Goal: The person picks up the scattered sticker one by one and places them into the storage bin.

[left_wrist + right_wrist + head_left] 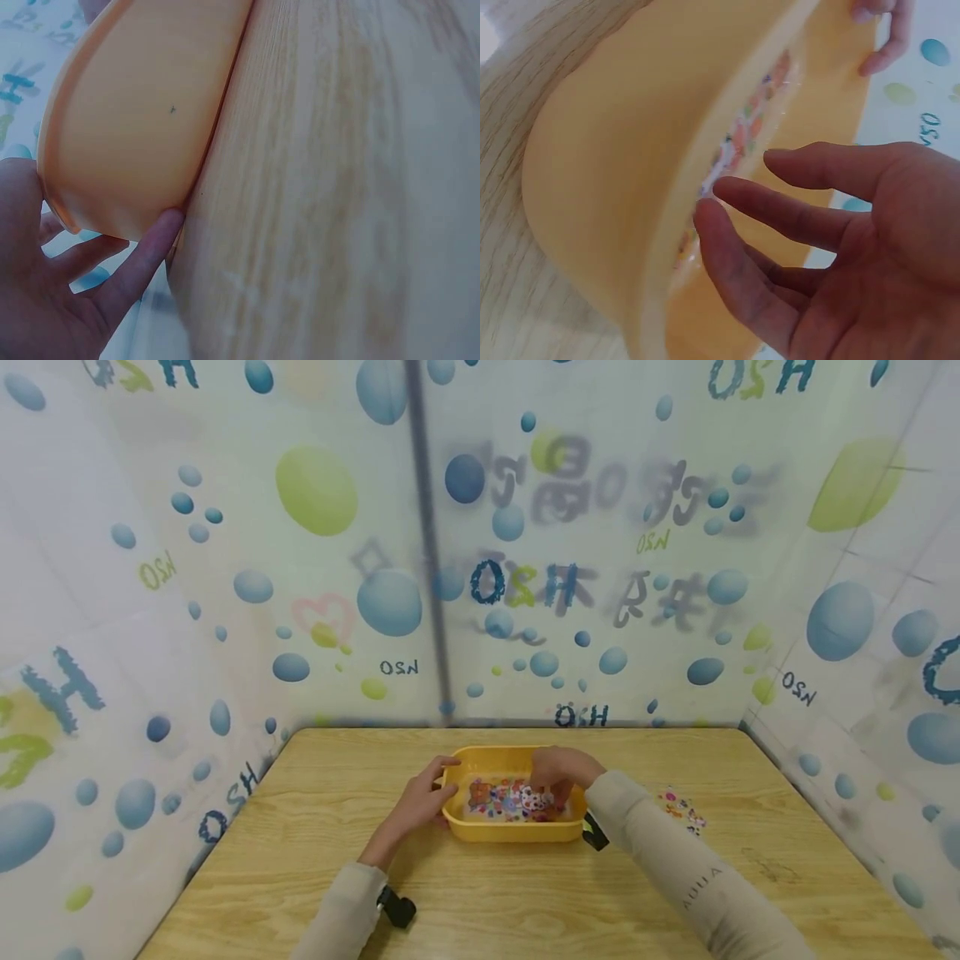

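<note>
A yellow plastic basin (513,832) sits on the wooden table. Flat, colourful cartoon pieces that look like stickers (495,799) cover its bottom; they also show beyond the near rim in the right wrist view. At the basin's left end, my left hand (420,800) holds the rim, with fingers against the outer wall in the left wrist view. My right hand (561,770) reaches over the right end into the basin. Seen from the right wrist, its fingers (780,206) are loosely bent above the pieces, with nothing between them.
More small colourful pieces (682,810) lie on the table (517,902) right of the basin, near my right sleeve (675,860). A curtain (615,560) printed with blue and green drops hangs behind the table and along both sides.
</note>
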A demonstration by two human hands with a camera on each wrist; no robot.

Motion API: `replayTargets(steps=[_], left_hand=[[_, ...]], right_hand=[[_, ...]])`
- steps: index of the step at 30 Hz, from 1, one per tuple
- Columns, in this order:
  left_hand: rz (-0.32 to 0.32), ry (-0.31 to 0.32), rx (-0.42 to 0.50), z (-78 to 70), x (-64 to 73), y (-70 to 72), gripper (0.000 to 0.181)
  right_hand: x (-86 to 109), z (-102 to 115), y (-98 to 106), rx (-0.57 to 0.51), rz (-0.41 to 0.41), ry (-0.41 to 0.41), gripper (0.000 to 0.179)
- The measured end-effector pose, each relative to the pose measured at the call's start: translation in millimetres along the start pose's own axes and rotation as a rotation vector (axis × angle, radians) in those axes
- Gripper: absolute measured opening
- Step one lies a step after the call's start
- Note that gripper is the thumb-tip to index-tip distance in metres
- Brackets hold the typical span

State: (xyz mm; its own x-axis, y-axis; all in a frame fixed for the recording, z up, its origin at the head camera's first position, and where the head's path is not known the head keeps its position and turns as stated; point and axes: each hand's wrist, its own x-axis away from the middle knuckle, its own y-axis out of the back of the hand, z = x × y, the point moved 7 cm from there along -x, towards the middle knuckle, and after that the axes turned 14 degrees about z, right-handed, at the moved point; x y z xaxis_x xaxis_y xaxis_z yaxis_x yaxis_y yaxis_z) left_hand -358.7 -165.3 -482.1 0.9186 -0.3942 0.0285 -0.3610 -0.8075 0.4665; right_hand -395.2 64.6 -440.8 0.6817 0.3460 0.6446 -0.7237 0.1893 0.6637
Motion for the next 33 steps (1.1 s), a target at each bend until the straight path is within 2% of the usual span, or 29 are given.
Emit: replayTargets(steps=[6, 13, 17, 24, 33], left_hand=[[0.000, 0.000, -0.008, 0.8, 0.4, 0.6, 0.042], [-0.002, 0.007, 0.000, 0.6, 0.9, 1.3, 0.042], [-0.008, 0.004, 0.003, -0.2, 1.3, 1.5, 0.042], [-0.009, 0.010, 0.006, -0.6, 2.1, 1.2, 0.042], [-0.011, 0.009, 0.003, -1.3, 2.3, 0.4, 0.041]], right_hand=[[17.1, 3.1, 9.2, -0.007, -0.087, 0.088, 0.017], [39.9, -1.3, 22.8, -0.068, -0.160, 0.278, 0.022], [57.9, -7.1, 27.5, -0.090, -0.213, 0.356, 0.023], [84.3, -24.0, 27.4, -0.137, -0.276, 0.411, 0.025], [106.3, -61.2, 20.9, -0.188, -0.370, 0.500, 0.025]])
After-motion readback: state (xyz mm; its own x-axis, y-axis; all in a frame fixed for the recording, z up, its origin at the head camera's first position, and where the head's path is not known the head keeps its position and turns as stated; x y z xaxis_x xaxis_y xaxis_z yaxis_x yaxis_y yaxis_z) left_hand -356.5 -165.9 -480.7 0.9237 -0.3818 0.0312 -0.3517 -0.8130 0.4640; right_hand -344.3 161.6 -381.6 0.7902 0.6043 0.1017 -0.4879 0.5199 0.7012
